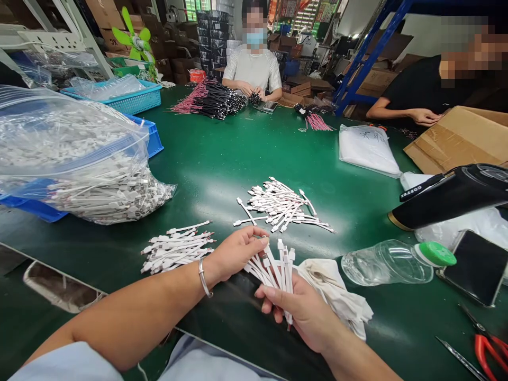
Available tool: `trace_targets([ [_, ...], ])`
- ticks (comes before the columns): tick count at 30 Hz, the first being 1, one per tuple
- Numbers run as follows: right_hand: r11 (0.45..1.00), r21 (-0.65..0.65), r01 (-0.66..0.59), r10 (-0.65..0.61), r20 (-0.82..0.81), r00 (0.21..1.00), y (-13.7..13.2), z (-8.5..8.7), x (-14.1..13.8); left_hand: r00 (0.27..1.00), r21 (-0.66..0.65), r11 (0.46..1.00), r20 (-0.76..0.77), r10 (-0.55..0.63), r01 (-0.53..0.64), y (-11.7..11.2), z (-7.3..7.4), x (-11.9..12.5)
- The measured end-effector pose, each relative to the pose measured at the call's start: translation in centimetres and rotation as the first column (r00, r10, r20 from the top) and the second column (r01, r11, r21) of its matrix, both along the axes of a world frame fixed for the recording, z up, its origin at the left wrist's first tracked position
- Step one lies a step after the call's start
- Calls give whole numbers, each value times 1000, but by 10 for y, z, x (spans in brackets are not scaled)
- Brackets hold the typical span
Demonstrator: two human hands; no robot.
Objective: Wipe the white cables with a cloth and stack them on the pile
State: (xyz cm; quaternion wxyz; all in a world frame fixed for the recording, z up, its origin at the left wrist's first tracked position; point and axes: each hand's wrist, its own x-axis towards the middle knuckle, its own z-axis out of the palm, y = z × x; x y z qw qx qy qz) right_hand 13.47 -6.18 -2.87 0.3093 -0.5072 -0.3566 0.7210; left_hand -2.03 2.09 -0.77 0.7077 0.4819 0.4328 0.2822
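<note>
My right hand [304, 307] is closed around a bunch of short white cables [282, 272], their connector ends fanned upward. At the top of that bunch, my left hand [238, 253], with a silver bangle on its wrist, pinches one cable's connector between thumb and fingers. A loose pile of white cables [280, 203] lies on the green table just beyond my hands. To the left, beside my forearm, is a second pile of white cables [178, 247], laid mostly side by side. Under and behind my right hand sits a crumpled cream cloth [337, 291].
A large clear bag of white cables [107, 185] rests on a blue tray at left. On the right are a plastic bottle [391, 263], black tumbler [448, 196], phone [478, 264] and red-handled pliers [490, 344]. Two people sit across the table near black-and-pink cables [214, 99].
</note>
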Motion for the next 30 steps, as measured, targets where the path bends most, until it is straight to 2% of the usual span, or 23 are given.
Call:
trace_targets([
  [6, 1000, 4, 11, -11, 2, 1000, 0, 1, 0, 974, 6, 975, 44, -220, 220, 4, 2, -7],
  [8, 1000, 14, 11, -11, -1, 1000, 0, 1, 0, 966, -19, 968, 70, -248, 250, 6, 3, -9],
  [16, 999, 40, 3, -4, 9, 1000, 1, 3, 0, 972, 6, 973, 15, -233, 232, 10, 10, -12],
  [19, 1000, 25, -18, 18, -1, 1000, 2, 6, 0, 982, 13, 982, -7, -189, 189, 9, 10, -11],
  [22, 996, -11, -87, 86, -54, 995, 1, 9, -2, 988, 5, 989, -49, -147, 147, 7, 9, -8],
  [26, 975, -76, -211, 199, -141, 970, -1, 11, -2, 979, -6, 980, -36, -200, 200, 1, 8, -2],
  [30, 965, -105, -239, 216, -193, 957, -1, 11, -1, 982, -49, 981, 19, -187, 188, -1, 6, -1],
])
